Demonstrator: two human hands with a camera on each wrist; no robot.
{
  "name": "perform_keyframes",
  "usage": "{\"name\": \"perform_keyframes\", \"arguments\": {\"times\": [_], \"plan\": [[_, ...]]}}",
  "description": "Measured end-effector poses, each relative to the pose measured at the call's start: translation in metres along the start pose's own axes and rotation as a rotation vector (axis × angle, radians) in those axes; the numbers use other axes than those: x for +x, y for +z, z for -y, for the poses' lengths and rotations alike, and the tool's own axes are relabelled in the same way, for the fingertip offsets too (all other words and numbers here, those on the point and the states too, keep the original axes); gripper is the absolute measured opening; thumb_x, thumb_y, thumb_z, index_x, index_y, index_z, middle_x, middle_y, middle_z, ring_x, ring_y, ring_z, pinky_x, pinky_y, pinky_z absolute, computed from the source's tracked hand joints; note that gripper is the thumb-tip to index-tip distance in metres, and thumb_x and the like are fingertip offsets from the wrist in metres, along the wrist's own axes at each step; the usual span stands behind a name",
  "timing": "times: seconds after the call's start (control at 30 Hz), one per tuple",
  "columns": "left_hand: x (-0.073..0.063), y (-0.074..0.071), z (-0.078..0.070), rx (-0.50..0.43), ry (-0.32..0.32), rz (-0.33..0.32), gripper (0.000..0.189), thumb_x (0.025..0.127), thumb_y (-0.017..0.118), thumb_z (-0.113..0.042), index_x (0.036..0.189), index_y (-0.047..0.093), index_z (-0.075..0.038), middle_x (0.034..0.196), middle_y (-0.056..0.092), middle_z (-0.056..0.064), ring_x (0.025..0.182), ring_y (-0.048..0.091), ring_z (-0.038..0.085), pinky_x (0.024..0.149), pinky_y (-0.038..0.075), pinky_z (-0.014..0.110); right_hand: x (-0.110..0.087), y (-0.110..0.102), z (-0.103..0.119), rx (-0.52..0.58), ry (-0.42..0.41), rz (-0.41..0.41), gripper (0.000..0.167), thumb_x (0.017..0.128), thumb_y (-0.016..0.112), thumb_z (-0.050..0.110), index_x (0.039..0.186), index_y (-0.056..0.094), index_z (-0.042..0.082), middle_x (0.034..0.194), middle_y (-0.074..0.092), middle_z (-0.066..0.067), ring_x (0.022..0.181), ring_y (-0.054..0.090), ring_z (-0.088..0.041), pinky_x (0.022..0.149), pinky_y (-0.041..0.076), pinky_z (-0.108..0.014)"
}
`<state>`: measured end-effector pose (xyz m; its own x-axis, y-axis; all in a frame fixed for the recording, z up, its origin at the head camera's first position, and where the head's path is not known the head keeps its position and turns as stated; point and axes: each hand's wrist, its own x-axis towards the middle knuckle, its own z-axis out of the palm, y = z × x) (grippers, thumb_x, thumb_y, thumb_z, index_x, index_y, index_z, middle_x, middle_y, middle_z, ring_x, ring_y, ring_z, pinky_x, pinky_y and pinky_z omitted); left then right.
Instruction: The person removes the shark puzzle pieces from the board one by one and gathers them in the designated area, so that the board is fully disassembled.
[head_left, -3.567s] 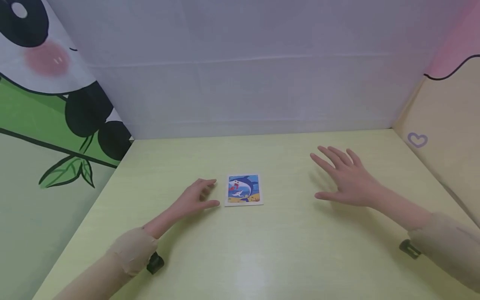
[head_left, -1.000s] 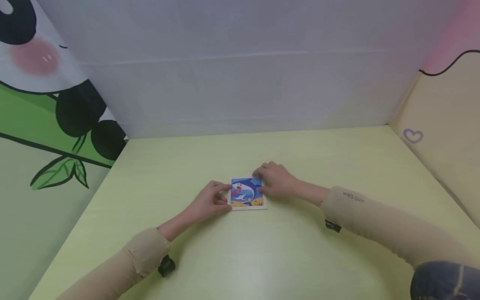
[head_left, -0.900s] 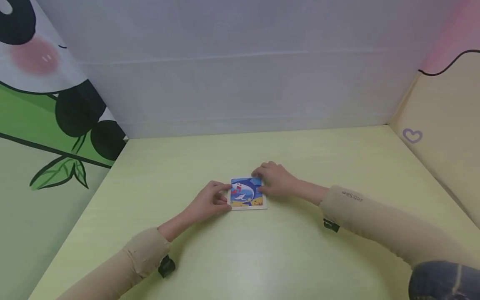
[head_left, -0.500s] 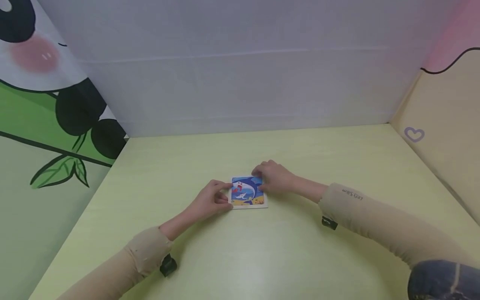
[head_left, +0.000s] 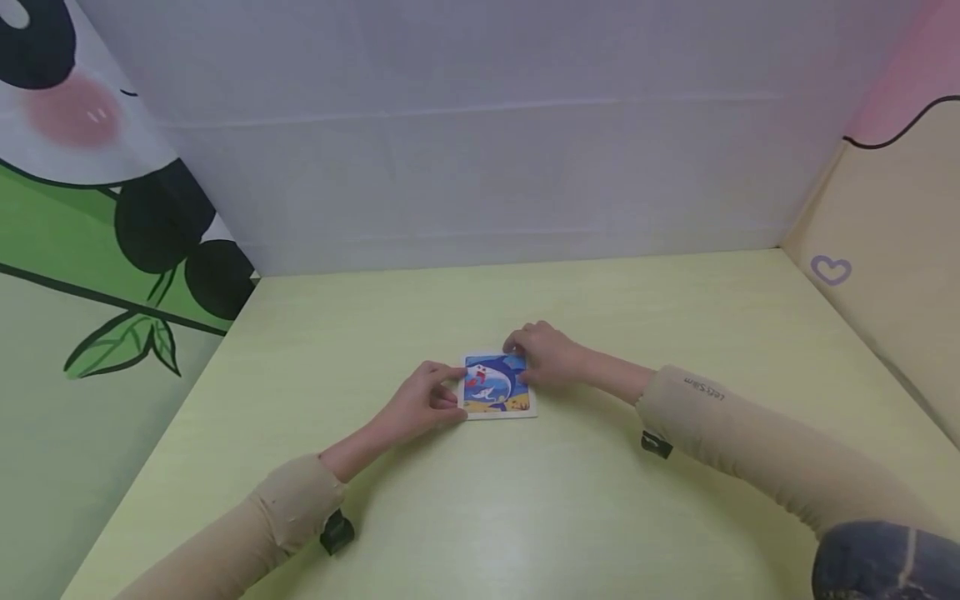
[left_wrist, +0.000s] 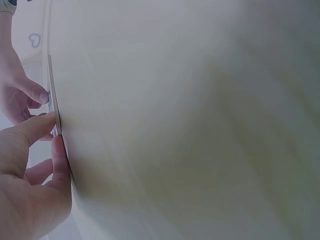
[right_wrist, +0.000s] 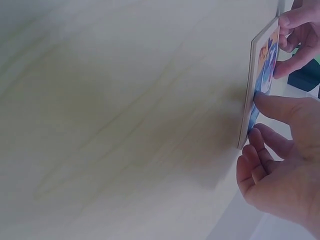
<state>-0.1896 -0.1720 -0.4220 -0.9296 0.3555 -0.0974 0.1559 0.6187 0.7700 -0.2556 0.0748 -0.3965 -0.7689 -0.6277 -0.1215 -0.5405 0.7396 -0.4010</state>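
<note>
A small, flat, square picture board lies on the table, showing a blue sea animal inside a pale raised rim. My left hand holds its left side, with the index finger at the picture's upper left and the thumb at the near left corner. From the other side, my right hand grips the far right corner. In the right wrist view, the right thumb presses on the picture while the index finger meets the board's edge and the other fingers curl loosely. Edge-on in the left wrist view, the board looks thin and layered.
The pale yellow table ends at a light grey cloth wall. A printed cartoon panel stands on the left and a beige panel on the right. Dark wrist cameras hang below both sleeves.
Since the oldest frame, my right hand has swung left onto the board's far right corner, and my left hand has closed onto its left side. Over the last second both hands stay nearly still.
</note>
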Motion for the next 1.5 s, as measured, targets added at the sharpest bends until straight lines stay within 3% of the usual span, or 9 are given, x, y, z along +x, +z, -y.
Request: {"name": "perform_keyframes", "arguments": {"times": [0.73, 1.13, 1.5], "plan": [[-0.0025, -0.0004, 0.0004, -0.003, 0.032, -0.002, 0.061, 0.083, 0.078, -0.006, 0.139, 0.054, 0.001, 0.123, 0.049, 0.018, 0.094, 0.065, 0.016, 0.079, 0.057, 0.019, -0.0009, -0.0034, 0.0009, 0.017, -0.032, 0.005, 0.042, 0.086, 0.075, 0.015, 0.124, 0.061, 0.003, 0.113, 0.062, -0.012, 0.108, 0.051, -0.026, 0.096, 0.042, -0.039], [-0.0023, -0.0001, 0.0015, -0.004, 0.015, -0.008, 0.062, 0.083, 0.078, -0.008, 0.139, 0.054, -0.001, 0.124, 0.049, 0.017, 0.094, 0.064, 0.015, 0.079, 0.056, 0.019, 0.0001, 0.0008, 0.0025, 0.02, 0.064, -0.027, 0.047, 0.085, 0.077, 0.019, 0.127, 0.06, 0.004, 0.112, 0.066, -0.009, 0.109, 0.055, -0.025, 0.096, 0.049, -0.039], [-0.0032, -0.0005, 0.0008, -0.011, 0.022, -0.006, 0.062, 0.082, 0.078, -0.006, 0.139, 0.053, 0.001, 0.124, 0.049, 0.018, 0.094, 0.064, 0.015, 0.079, 0.056, 0.019, 0.0011, -0.0037, 0.006, -0.009, 0.072, 0.007, 0.051, 0.085, 0.077, 0.02, 0.129, 0.058, 0.003, 0.115, 0.065, -0.011, 0.112, 0.055, -0.027, 0.098, 0.048, -0.041]]}}
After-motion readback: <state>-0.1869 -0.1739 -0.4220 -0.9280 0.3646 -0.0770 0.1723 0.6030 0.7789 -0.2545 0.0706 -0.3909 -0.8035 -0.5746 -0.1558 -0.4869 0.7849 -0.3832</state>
